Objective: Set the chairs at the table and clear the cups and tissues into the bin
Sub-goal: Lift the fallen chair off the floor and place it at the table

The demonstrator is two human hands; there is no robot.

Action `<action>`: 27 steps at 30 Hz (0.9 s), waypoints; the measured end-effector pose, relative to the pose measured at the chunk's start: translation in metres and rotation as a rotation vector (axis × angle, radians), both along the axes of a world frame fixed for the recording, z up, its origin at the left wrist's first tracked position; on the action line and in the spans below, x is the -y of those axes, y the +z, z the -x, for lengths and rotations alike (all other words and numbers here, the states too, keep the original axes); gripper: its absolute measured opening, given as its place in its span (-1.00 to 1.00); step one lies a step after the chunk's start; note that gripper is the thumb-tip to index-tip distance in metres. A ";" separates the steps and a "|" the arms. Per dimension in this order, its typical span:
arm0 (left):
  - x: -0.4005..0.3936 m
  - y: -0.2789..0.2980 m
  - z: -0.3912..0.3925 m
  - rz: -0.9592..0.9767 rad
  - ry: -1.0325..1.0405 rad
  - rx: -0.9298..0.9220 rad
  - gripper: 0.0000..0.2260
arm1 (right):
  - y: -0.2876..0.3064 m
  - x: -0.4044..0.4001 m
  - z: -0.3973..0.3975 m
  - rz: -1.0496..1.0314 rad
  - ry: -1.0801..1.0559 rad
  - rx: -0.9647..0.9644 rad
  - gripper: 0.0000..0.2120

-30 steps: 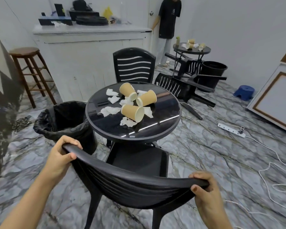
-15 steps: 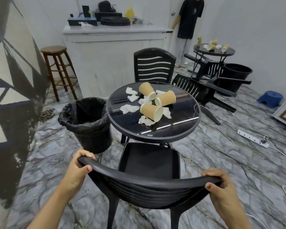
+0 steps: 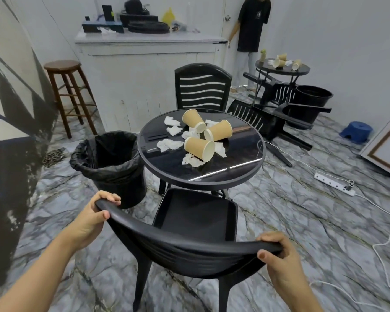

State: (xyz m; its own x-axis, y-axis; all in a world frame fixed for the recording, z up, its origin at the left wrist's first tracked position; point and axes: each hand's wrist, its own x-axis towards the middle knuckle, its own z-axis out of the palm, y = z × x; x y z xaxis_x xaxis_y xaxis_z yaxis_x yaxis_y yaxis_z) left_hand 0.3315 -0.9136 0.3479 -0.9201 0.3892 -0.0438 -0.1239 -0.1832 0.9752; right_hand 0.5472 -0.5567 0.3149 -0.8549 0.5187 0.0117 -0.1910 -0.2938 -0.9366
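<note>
**Chair nearly home at the round table**

Since a second ago the view has swung left, bringing more of the patterned wall into sight, and the chair's seat now sits a little further under the table rim. From my remote seat I see my left hand (image 3: 89, 218) curled over the left end of the near chair (image 3: 196, 224) backrest and my right hand (image 3: 279, 255) wrapped over its right end — both gripping the curved top rail. It is black moulded plastic, slatted back, square dished seat, pointing away from me toward the round table (image 3: 245, 174). On the glossy dark top lie three ribbed tan paper cups (image 3: 199, 147), all tipped on their sides, mouths facing different ways, among crumpled white tissues (image 3: 169, 144). Just left of the table stands the bin (image 3: 115, 167), lined with a black bag. A second upright chair (image 3: 203, 86) faces me across the table — a third (image 3: 263, 122) lies toppled to its right.
</note>
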 end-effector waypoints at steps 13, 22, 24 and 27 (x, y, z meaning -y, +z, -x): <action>0.012 -0.010 -0.015 0.023 -0.001 0.003 -0.26 | 0.005 0.000 -0.006 0.001 0.051 0.043 -0.72; 0.012 -0.011 -0.026 0.058 -0.031 0.028 -0.28 | 0.002 -0.006 -0.016 -0.011 0.067 0.139 -0.50; 0.012 -0.010 -0.025 0.066 -0.036 0.028 -0.28 | 0.002 -0.006 -0.015 -0.012 0.062 0.154 -0.49; 0.013 -0.009 -0.024 0.082 -0.036 0.025 -0.27 | 0.003 -0.006 -0.016 -0.008 0.062 0.175 -0.49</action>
State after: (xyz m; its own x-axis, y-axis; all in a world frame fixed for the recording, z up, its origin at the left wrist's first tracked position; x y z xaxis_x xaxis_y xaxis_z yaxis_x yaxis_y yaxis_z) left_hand 0.3553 -0.9262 0.3386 -0.9040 0.4158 -0.0997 -0.1532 -0.0974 0.9834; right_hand 0.5630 -0.5504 0.3178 -0.8744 0.4657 -0.1363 -0.0064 -0.2919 -0.9564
